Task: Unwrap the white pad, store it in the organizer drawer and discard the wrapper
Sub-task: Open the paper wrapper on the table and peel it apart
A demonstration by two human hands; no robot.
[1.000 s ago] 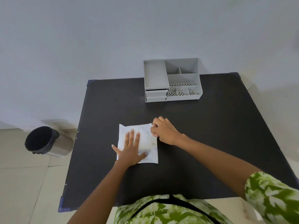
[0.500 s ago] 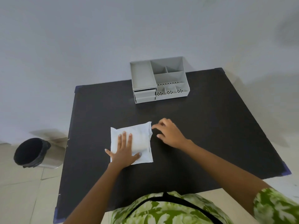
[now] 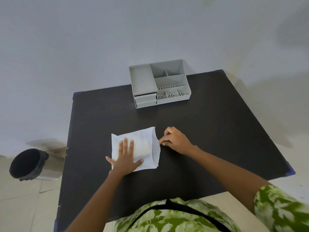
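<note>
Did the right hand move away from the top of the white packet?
Yes. The right hand slid off the top corner of the flat white wrapped pad toward its right edge, which its fingertips now pinch, while the left hand presses flat on it.

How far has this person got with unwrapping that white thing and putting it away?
Nothing looks finished yet. The white pad lies in its wrapper on the black table. In hand: the left hand presses flat on it while the right hand pinches the wrapper's right edge. Left to do: free the pad, open an organizer drawer (both look shut), store it, and drop the wrapper in the bin on the floor.
</note>
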